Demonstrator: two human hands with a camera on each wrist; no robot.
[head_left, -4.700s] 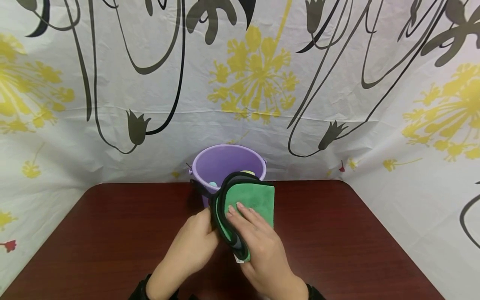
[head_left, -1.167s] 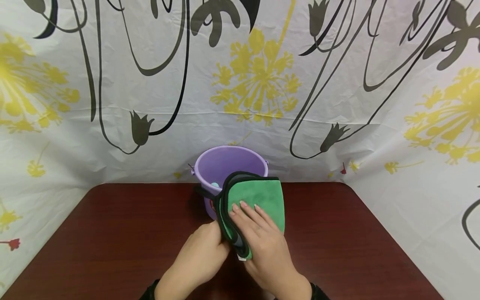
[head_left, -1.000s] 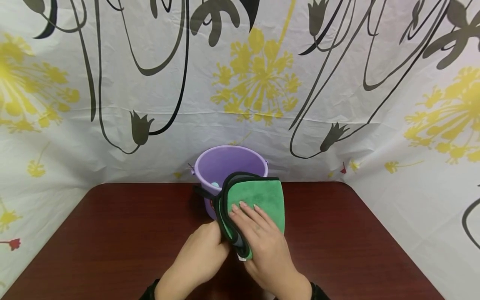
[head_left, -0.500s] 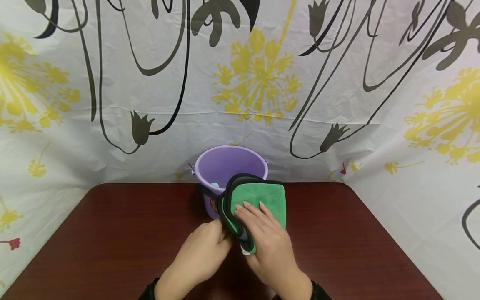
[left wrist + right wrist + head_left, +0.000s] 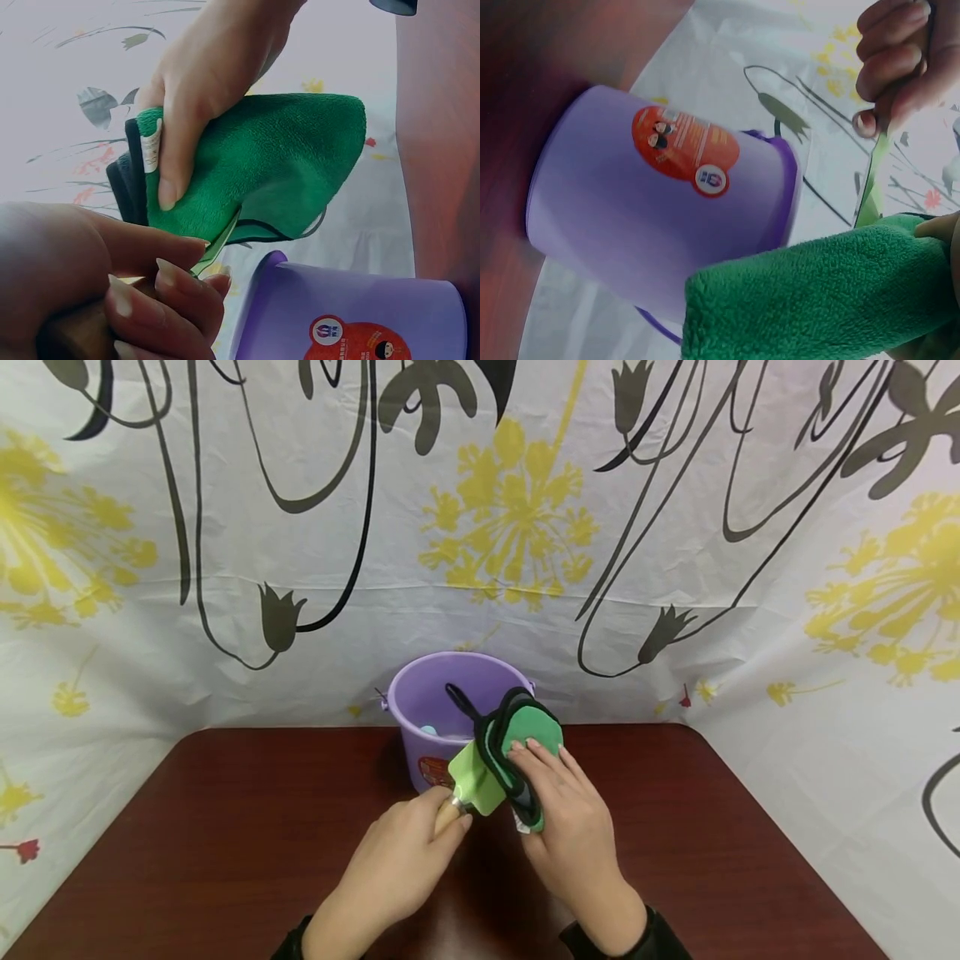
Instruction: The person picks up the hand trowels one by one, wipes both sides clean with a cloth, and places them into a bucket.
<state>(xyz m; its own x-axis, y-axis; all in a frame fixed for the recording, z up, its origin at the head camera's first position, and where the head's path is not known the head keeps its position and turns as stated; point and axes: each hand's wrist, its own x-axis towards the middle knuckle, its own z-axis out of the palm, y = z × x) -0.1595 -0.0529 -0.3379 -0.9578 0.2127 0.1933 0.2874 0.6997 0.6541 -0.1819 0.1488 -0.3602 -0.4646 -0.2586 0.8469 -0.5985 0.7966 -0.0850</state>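
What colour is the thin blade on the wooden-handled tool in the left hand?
The tool's thin blade is light yellow-green, best seen in the head view.

left grip curled, thumb extended forward; right grip fingers straight, thumb opposite; forearms angled inward.

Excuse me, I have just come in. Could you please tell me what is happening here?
A person is holding two things above a table. The left hand grips the handle of a small green trowel, and the right hand holds a folded green cloth with black edging. In the head view, the cloth hides part of the blade. A purple bucket stands upright on the table, with something pale blue inside.
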